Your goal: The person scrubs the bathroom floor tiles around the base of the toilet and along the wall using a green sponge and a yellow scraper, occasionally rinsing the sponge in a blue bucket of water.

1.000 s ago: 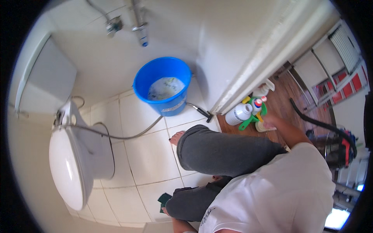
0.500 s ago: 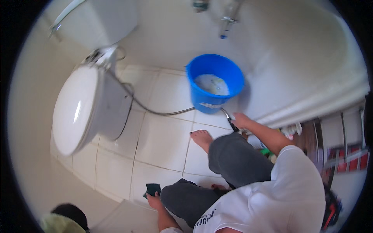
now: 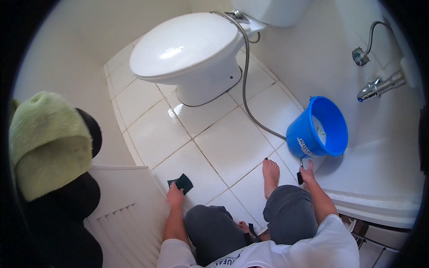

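Note:
My left hand is closed on a dark green scouring pad, held low over the white floor tiles. To the right, my right hand has its fingers around what looks like a bidet sprayer with a black end. Just beyond that hand is a blue bucket with whitish, sudsy liquid inside. A grey flexible hose runs from the toilet over the floor and passes behind the bucket. The toilet lid is down.
A chrome tap juts from the right wall above the bucket. At the left, a pale green knitted item and dark rounded shapes stand near a slatted white door. My bare foot rests on the tiles by the bucket.
My view has swung left, so the toilet, bucket and tap appear further right. The left hand has reached forward with the scouring pad. My right hand still holds the sprayer by the bucket.

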### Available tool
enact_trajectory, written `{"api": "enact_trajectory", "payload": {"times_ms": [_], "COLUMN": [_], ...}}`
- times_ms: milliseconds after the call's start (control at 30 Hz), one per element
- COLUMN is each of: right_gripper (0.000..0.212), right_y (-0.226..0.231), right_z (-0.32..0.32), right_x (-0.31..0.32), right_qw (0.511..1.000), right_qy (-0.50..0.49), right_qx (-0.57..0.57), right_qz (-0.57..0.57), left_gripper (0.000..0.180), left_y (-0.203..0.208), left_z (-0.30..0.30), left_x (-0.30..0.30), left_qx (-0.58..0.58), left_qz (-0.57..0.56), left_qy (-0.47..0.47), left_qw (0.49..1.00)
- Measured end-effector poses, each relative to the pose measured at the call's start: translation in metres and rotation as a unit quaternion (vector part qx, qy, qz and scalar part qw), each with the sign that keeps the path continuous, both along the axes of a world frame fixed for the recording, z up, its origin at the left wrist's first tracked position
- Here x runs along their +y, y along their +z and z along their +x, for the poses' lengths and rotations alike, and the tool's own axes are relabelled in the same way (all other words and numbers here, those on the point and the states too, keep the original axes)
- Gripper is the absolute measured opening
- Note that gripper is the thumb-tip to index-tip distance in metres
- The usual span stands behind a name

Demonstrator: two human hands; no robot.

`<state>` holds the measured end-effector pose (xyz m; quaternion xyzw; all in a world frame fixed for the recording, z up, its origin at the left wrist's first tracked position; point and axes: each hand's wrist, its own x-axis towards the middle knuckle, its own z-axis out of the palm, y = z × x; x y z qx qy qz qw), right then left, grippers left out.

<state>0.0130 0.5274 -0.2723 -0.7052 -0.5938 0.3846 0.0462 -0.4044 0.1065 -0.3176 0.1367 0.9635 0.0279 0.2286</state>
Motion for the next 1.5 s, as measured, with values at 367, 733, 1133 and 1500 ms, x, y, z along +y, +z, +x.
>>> {"api": "enact_trajectory", "payload": {"times_ms": [367,733,1133,1500], "right_gripper": [0.044,0.036,0.075,0.059], "right_y": [0.199,0.053,0.026,0.004], "right_z": [-0.146,-0.224,-0.177,-0.141], "right_x": [-0.043,-0.078,-0.122,-0.047], "right_qw": [0.784,0.696,0.519,0.675], "right_qy": [0.378,0.683,0.850,0.735], "right_qx": [0.338,0.176,-0.054,-0.057], "right_qz": [-0.357,-0.133,-0.073,-0.008], "left_gripper": [0.043,0.047,0.060,0.088], "left_y": [-0.046,-0.004,-0.012,-0.024], "left_z": [-0.025,0.008,0.118,0.100], "left_x": [-0.015,0.059,0.111,0.130], "left_qx": [-0.047,-0.021,0.080,0.181], "left_qz": [-0.020,-0.107,0.147,-0.004], "left_qy": [0.046,0.041,0.163,0.243], "left_qw": [0.998,0.993,0.972,0.953]}}
